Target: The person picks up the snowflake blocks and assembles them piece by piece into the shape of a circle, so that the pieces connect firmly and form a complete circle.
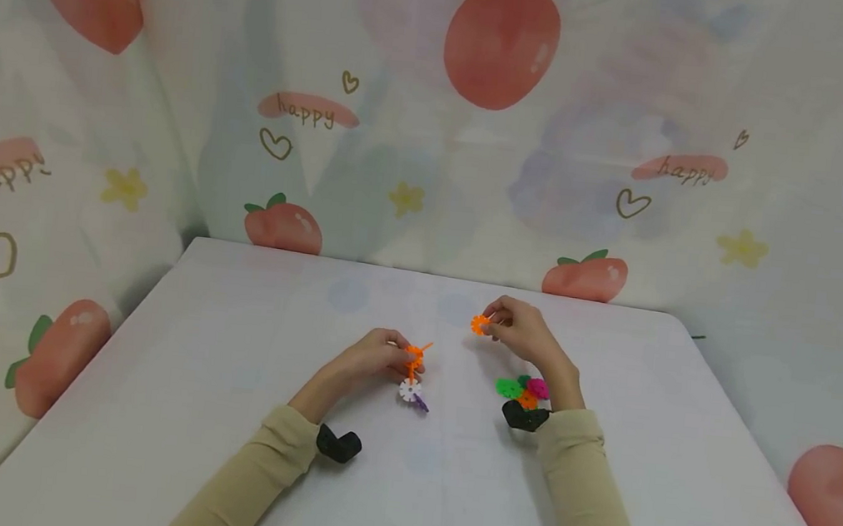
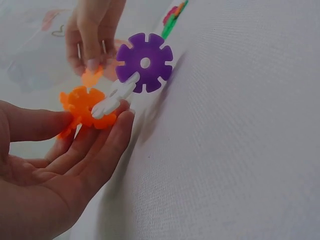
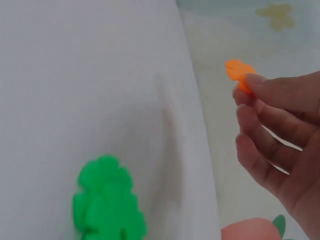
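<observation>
My left hand (image 1: 376,354) pinches a joined piece of notched plastic discs between thumb and fingers. Its orange discs (image 2: 85,107) sit at the fingertips. From them a white disc (image 1: 410,391) sticks out, with a purple disc (image 2: 144,62) slotted onto its end. Farther right and back, my right hand (image 1: 524,330) pinches a single orange notched disc (image 3: 239,74) between thumb and index finger, raised above the table. A gap separates that disc from the joined piece in the head view.
On the white table (image 1: 225,446), near my right wrist, lies a small cluster of discs: green (image 1: 508,388), pink (image 1: 538,388) and orange (image 1: 527,400). Black wrist mounts (image 1: 339,444) are worn at both cuffs. A fruit-printed cloth (image 1: 416,154) rises behind the table.
</observation>
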Demonstrator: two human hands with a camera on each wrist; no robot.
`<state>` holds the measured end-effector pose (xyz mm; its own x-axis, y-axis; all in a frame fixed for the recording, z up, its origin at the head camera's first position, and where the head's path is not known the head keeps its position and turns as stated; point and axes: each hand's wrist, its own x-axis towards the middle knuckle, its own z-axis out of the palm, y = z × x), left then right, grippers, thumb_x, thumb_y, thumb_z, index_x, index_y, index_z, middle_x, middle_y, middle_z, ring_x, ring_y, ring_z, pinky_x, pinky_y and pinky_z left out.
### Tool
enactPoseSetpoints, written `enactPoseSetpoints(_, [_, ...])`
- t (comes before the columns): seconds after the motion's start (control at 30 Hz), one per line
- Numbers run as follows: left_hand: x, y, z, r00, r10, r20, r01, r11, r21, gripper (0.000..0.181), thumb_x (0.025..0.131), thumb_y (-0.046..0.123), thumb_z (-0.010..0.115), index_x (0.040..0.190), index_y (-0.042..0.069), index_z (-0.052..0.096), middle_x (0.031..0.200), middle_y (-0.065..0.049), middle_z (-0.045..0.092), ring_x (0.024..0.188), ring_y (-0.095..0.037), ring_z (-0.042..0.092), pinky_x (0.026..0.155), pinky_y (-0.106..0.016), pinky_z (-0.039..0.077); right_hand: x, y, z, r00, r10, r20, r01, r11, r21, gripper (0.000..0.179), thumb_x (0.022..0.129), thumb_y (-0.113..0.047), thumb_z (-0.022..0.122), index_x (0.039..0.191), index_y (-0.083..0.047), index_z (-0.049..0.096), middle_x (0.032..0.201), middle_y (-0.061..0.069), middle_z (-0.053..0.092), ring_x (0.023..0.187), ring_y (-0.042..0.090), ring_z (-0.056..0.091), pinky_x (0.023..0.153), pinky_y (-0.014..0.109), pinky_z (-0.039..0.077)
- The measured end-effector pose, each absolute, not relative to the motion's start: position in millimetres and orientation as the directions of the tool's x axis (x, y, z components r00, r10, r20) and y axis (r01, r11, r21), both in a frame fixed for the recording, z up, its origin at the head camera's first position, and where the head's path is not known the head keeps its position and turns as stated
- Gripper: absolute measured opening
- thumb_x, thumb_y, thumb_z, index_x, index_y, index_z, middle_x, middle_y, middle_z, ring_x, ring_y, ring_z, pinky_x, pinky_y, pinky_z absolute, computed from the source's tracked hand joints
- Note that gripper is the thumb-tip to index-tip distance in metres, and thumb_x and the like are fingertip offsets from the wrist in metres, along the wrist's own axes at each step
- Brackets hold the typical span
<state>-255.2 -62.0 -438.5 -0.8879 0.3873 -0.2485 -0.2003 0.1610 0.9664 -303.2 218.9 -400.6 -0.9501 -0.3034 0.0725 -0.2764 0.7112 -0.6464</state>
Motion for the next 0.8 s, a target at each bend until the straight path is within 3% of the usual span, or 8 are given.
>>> enactPoseSetpoints(0.4, [-255,-64,-436,-0.882,0.396,-0.254,-0.203,0.166,0.965,0.019,0.102,0.009,0.054,0.117,-0.003,0.056,0.109,-0.020,0.077,0.094,-0.022,0.074,0.091,-0.034,0.060,-283,189,-394,-0.916,-0.392,0.089,-0.330,0.608,-0.722,0.019,0.097,-0.015,0.069,0.113,-0.005,0.067,0.094,0.011,0.074,0.085,0.038,0.068,0.073,0.033,0.056])
enactPoseSetpoints(0.63, [-252,-70,-425,-0.877,0.437,-0.199,-0.180,0.085,0.980,0.020,0.103,0.010,0.050,0.117,-0.003,0.055,0.111,-0.023,0.076,0.102,-0.027,0.075,0.098,-0.036,0.058,-272,176,-395,-0.900,-0.428,0.086,-0.320,0.512,-0.797,0.023,0.098,-0.014,0.069,0.116,-0.001,0.066,0.094,0.017,0.073,0.084,0.042,0.068,0.084,0.055,0.058])
enactPoseSetpoints(0.8, [-252,-71,-422,-0.875,0.446,-0.188,-0.176,0.069,0.982,0.022,0.102,0.011,0.050,0.118,-0.004,0.056,0.111,-0.022,0.076,0.101,-0.026,0.076,0.098,-0.036,0.058,-271,176,-394,-0.902,-0.423,0.085,-0.299,0.473,-0.828,0.025,0.099,-0.016,0.069,0.117,0.000,0.067,0.098,0.026,0.072,0.085,0.045,0.067,0.088,0.056,0.055])
